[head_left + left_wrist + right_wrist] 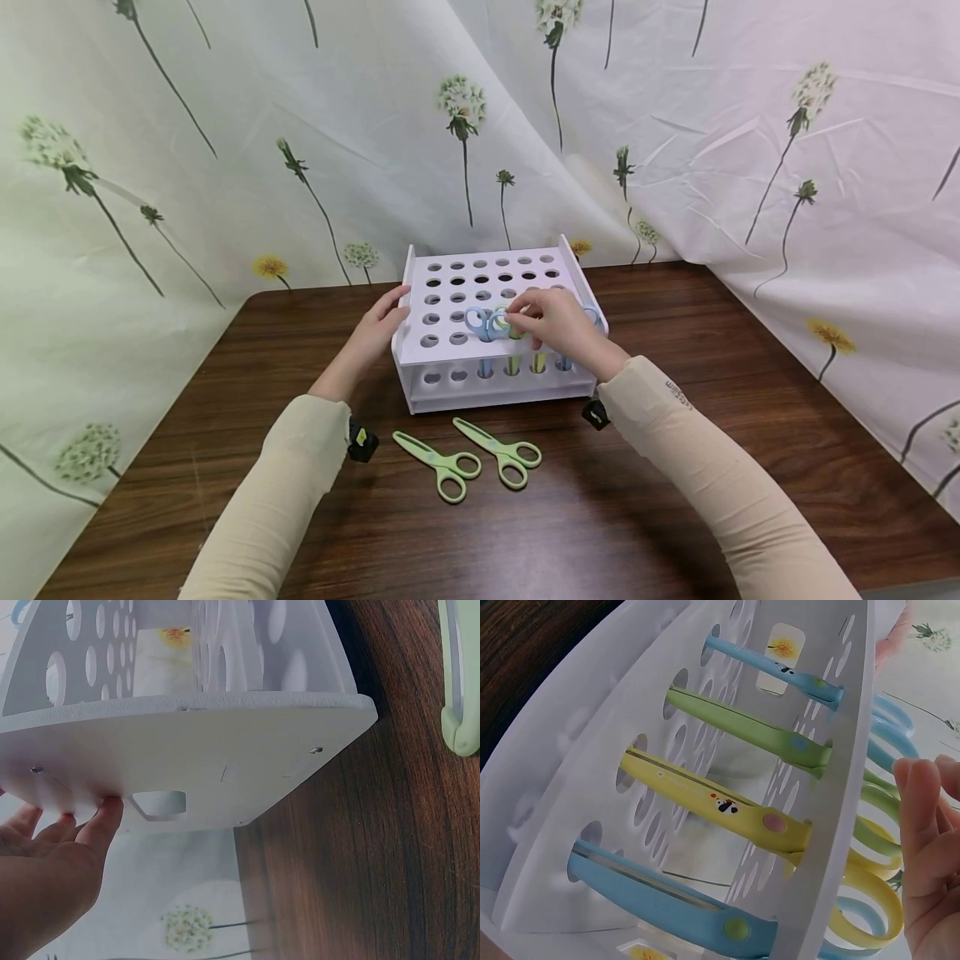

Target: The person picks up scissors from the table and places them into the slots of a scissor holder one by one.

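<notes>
A white rack (450,354) with rows of round holes stands on the table. Against its left side panel (262,742) rest the fingertips of my left hand (372,329), fingers fairly straight. At the front row, my right hand (558,321) pinches a handle ring of blue scissors (477,323), whose blade passes down through the rack's holes. Beside them, green scissors (746,731), yellow scissors (712,799) and a second blue pair (675,900) stand in the same row, handles above the top plate. My right fingers partly cover those handles in the head view.
Two green scissors, a left pair (442,462) and a right pair (501,450), lie on the dark wooden table (337,533) in front of the rack. Behind the rack hangs a white curtain (360,125) printed with dandelions.
</notes>
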Demonstrator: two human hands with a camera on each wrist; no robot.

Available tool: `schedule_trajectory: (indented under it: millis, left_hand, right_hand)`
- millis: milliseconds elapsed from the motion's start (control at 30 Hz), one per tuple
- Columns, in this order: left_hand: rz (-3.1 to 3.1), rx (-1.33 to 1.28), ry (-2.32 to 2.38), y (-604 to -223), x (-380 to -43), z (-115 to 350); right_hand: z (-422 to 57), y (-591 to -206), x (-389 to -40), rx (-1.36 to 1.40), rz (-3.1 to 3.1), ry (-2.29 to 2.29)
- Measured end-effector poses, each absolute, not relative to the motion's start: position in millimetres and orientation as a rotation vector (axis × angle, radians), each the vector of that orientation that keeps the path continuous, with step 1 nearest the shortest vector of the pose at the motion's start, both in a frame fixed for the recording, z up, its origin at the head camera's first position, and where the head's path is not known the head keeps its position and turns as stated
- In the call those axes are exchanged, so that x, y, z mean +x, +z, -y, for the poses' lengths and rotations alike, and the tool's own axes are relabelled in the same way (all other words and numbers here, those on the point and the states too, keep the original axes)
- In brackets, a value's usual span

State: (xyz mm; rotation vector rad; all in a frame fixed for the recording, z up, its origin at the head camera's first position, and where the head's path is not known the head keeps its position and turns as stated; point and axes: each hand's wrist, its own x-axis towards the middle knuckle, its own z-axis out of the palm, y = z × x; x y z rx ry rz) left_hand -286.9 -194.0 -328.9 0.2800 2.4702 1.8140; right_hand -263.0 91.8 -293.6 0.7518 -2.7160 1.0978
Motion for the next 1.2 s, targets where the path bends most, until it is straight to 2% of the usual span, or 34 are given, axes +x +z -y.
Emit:
schedule_trajectory:
  millis: [867,1067,1200]
  left_hand:
    - [-2.465,0.264,1.813,-325.6,-284.5,191.6]
    - [-2.423,0.249,1.835,-314.9,-276.0,187.9]
    - [-2.439,0.262,1.834,-324.0,-284.0,191.0]
  right_hand:
    - [-106.6,-294.5,-247.9,0.815,2.698,1.142]
    - [-109.0,-295.9,-241.7,0.840,2.685,1.133]
    - [-111.1,-298.6,-237.7,0.862,2.652,1.148]
